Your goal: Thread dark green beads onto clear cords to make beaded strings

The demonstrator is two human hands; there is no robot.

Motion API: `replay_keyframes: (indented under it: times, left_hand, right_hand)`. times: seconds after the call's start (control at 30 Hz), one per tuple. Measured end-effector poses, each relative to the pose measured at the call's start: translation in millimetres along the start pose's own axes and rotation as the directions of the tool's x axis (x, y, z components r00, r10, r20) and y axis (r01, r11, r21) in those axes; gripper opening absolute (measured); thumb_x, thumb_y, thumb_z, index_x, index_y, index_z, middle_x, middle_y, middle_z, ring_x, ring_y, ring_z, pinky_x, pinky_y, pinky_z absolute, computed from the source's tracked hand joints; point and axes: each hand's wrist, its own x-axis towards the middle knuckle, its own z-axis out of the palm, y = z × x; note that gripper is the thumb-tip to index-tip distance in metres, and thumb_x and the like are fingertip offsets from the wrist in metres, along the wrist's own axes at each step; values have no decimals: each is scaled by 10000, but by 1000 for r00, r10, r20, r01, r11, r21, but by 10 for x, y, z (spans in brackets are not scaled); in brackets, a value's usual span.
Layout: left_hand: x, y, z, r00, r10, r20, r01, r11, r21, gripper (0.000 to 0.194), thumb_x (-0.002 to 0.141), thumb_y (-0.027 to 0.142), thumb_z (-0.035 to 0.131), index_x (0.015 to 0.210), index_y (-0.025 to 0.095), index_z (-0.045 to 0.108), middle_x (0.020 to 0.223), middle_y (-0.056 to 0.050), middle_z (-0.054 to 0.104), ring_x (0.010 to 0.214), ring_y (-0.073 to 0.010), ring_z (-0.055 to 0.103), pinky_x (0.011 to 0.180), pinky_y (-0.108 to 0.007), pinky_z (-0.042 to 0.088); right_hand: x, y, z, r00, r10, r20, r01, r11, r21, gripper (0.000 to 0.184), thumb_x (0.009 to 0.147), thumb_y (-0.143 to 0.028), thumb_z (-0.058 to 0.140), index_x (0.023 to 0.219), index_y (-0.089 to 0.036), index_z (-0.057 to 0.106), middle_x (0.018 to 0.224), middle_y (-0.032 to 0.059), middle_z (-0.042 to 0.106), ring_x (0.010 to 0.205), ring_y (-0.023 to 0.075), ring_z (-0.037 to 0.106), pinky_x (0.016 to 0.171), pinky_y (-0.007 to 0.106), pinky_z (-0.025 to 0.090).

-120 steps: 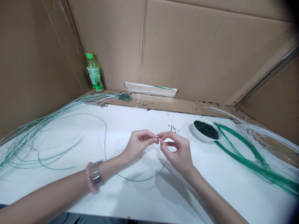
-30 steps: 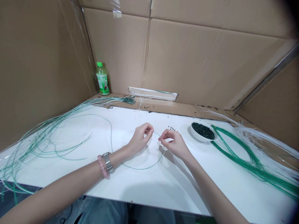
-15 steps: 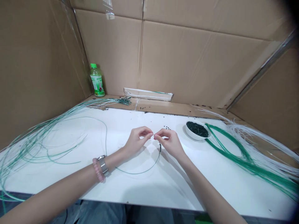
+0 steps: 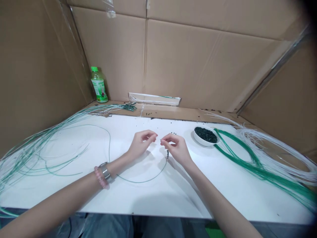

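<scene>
As it arcs, thin green wire point(image 4: 138, 182), black beads point(image 4: 167, 154)

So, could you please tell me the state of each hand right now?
Left hand: curled pinch, contents unclear.
Right hand: apparently pinching thin green beaded wire.

The left hand point(image 4: 141, 142) and right hand point(image 4: 176, 148) hover above a beaded green wire point(image 4: 141, 181).
</scene>
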Motion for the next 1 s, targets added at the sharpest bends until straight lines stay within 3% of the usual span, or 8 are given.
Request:
replay_keyframes:
  times: [0.17,0.27,0.4,0.7,1.0]
  left_hand:
    - [476,-281,86,997,-34,69,25,991,132,233,793,307,532,895,128,641,890,-98,680,758,-167,625,684,-268,492]
    - [723,-397,306,985,-16,173,-22,976,216,192,712,247,597,843,125,664,874,-97,683,740,-173,611,710,-281,477]
    - [858,-398,597,953,26,302,-115,953,279,204,667,255,621,824,140,681,844,-74,679,739,-178,598,692,-270,456]
    - [804,-301,751,935,58,349,-191,913,361,113,715,228,555,718,167,650,771,-40,636,715,-162,553,656,-243,405]
    - [780,-278,811,937,70,342,-171,945,277,166,758,205,507,630,161,604,707,-29,621,640,-145,535,602,-234,385]
  right_hand:
    - [95,5,-125,979,17,-201,27,976,217,198,674,-356,670,706,-165,630,681,31,635,679,154,617,572,249,511]
    - [159,31,-233,942,62,-331,51,945,324,252,664,-401,668,751,-172,607,697,25,623,696,144,613,606,258,526]
    - [223,77,-324,889,119,-442,85,907,414,308,653,-456,639,787,-189,561,721,18,600,711,132,597,631,258,522]
    - [207,33,-267,898,148,-414,81,870,486,280,603,-411,675,735,-189,568,679,2,572,684,131,568,594,234,497]
    - [194,29,-255,913,129,-386,84,869,488,245,606,-370,682,719,-180,577,648,-15,541,617,102,510,553,209,478]
